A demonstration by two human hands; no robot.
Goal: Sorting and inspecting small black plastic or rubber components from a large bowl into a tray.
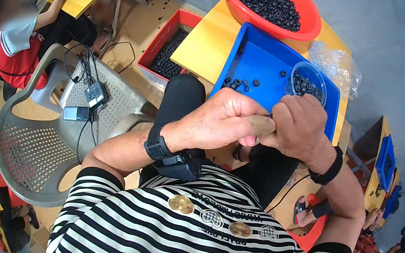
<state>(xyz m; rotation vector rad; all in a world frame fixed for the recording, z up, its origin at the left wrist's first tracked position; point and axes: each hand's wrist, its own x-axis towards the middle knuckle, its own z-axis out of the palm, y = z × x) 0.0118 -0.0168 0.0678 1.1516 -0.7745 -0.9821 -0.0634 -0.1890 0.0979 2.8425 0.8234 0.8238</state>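
Fingers point(291, 107) of the left hand point(207, 124) and right hand point(303, 128) curl inward and meet before the near side of a blue tray point(263, 60).

Both hands are bent nearly closed, the left thumb in a tan covering point(262, 124) extended toward the right hand; the tips are hidden, so whether anything is pinched between them cannot be told. Beyond them, small black ring-shaped parts point(256, 83) lie loose in the tray, and more fill a clear round cup point(322, 81) at its right side. A red basin point(233, 7) heaped with similar parts stands behind the tray on a yellow table point(202, 46), with crumpled clear plastic point(336, 65) just beside the tray.
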